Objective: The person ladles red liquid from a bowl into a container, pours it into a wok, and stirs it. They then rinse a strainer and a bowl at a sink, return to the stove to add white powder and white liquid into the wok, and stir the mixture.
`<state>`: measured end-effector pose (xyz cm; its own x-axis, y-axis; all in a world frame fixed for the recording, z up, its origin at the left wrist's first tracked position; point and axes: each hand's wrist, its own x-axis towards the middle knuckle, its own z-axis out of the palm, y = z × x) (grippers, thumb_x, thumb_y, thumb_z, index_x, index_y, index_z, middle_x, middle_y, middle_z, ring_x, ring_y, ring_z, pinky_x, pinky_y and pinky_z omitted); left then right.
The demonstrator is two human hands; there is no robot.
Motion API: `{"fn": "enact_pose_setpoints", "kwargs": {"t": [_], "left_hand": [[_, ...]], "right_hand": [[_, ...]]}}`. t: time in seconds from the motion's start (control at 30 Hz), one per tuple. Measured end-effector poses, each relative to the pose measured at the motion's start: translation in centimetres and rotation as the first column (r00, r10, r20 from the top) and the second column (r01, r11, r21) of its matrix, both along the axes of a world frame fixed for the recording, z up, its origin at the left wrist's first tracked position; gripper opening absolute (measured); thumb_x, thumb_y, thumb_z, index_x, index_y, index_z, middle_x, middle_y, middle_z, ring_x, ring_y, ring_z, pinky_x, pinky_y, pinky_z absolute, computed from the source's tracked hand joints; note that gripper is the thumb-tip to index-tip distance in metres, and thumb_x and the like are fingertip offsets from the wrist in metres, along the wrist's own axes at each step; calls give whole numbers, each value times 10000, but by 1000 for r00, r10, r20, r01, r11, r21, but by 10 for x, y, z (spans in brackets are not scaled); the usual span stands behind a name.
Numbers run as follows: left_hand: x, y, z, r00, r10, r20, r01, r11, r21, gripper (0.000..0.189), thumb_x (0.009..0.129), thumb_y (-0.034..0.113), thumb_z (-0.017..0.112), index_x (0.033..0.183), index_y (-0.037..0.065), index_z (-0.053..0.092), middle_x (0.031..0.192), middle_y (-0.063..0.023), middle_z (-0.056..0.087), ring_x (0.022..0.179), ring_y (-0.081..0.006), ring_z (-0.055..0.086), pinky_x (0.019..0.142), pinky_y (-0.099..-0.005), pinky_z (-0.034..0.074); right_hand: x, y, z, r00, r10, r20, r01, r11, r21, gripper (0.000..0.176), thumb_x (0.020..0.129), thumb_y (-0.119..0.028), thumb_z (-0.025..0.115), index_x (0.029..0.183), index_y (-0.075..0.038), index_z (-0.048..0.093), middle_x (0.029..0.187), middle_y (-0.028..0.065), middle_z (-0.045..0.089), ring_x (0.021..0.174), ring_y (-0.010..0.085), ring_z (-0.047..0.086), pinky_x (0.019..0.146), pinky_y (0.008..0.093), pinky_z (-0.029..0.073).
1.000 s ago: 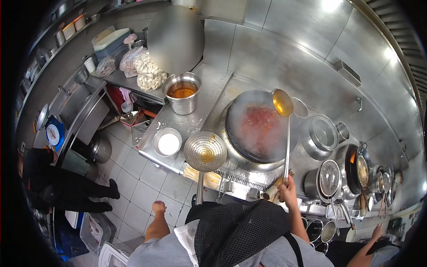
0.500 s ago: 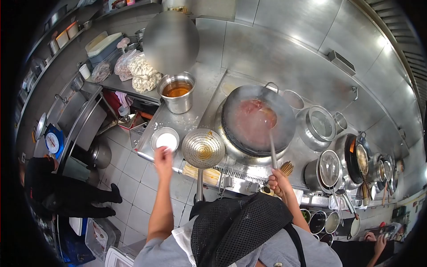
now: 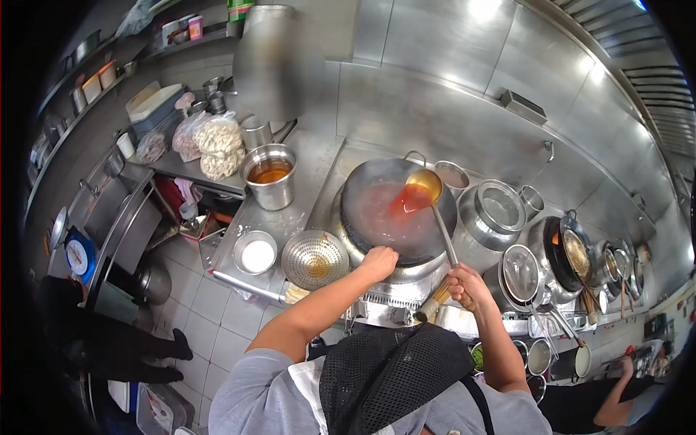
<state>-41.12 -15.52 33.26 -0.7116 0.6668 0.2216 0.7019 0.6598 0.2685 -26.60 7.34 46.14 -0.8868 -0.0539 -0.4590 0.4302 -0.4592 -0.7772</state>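
A large wok (image 3: 435, 233) of red sauce sits steaming on the steel cooker. My right hand (image 3: 467, 284) grips the long handle of a ladle (image 3: 423, 190), whose bowl is lifted over the wok and pours red sauce back into it. My left hand (image 3: 379, 262) is closed at the wok's near rim, next to a perforated skimmer (image 3: 315, 259) lying on the counter. A bamboo brush (image 3: 433, 304) sticks up just below my right hand.
A pot of amber oil (image 3: 270, 175) and a small bowl of white powder (image 3: 256, 255) stand left of the wok. Lidded pots, strainers and a second wok (image 3: 569, 254) line the right. Another person's arm (image 3: 623, 391) reaches in at bottom right; someone in black (image 3: 109, 341) stands at left.
My left hand moved from the white powder bowl to the wok's near rim. The ladle dipped into the sauce, then rose full and is pouring red sauce.
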Motion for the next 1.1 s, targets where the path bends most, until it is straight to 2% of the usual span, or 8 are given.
{"fn": "enact_pose_setpoints", "kwargs": {"t": [0.1, 0.3, 0.63, 0.73, 0.83, 0.93, 1.03, 1.1], "left_hand": [[-4, -6, -3, 1000, -19, 18, 19, 1000, -7, 231, 856, 100, 489, 908, 24, 701, 902, -169, 700, 888, -342, 688, 775, -448, 548], [0, -12, 1, 1000, -19, -13, 20, 996, 83, 289, 873, 106, 443, 962, 34, 709, 917, -178, 694, 881, -361, 675, 799, -463, 541], [50, -62, 2, 999, 27, -22, -12, 872, 490, 267, 903, 53, 554, 1140, 67, 676, 1198, -144, 653, 1137, -329, 603, 1060, -447, 429], [88, -124, -12, 969, 187, 160, -246, 729, 638, 301, 854, 14, 619, 1142, 84, 673, 1214, -125, 646, 1171, -303, 587, 1032, -411, 452], [117, -197, -50, 869, 432, 239, -479, 621, 620, 381, 787, -104, 546, 1115, 58, 653, 1229, -148, 606, 1164, -328, 577, 987, -407, 473], [151, -261, -93, 667, 635, 390, -717, 404, 568, 477, 716, -202, 500, 1096, 47, 646, 1199, -141, 598, 1148, -284, 587, 880, -331, 525], [195, -313, -135, 496, 757, 425, -838, 287, 465, 497, 691, -195, 417, 1069, 29, 648, 1317, -157, 514, 1146, -316, 582, 847, -354, 542], [233, -342, -186, 391, 764, 513, -894, 183, 409, 493, 680, -195, 433, 1070, 20, 644, 1256, -155, 549, 1102, -314, 605, 824, -352, 551]], "right_hand": [[10, 2, 23, 997, -10, -75, 23, 986, 165, 136, 933, -66, 542, 996, -95, 425, 696, 0, 471, 451, 65, 422, 366, 232, 360], [27, -5, 20, 921, 38, -388, 161, 870, 467, 442, 921, -61, 543, 1344, -33, 417, 665, 18, 506, 431, 100, 460, 378, 260, 410], [19, -14, -68, 971, 150, -184, 16, 732, 681, 592, 933, -82, 548, 1490, -86, 345, 608, -6, 486, 428, 100, 468, 376, 258, 397], [21, -24, -73, 991, 112, -73, -53, 828, 559, 545, 942, -87, 558, 1460, -130, 397, 640, -4, 487, 437, 85, 453, 362, 251, 371], [-10, -4, -100, 987, 52, 153, -17, 975, -220, 442, 969, -123, 577, 1390, -182, 459, 696, 0, 488, 454, 58, 409, 364, 224, 332], [-25, -11, -111, 997, 49, 61, -57, 990, 129, 565, 982, -135, 541, 1504, -216, 341, 697, 4, 494, 454, 86, 443, 384, 250, 385], [-18, -23, -141, 980, 178, -90, -14, 512, 859, 712, 955, -102, 520, 1575, -150, 174, 653, -1, 484, 455, 112, 459, 411, 306, 416], [-5, -31, -143, 991, 92, -100, 13, 667, 745, 694, 962, -103, 504, 1574, -143, 179, 652, -2, 478, 457, 111, 456, 400, 299, 404]]}}
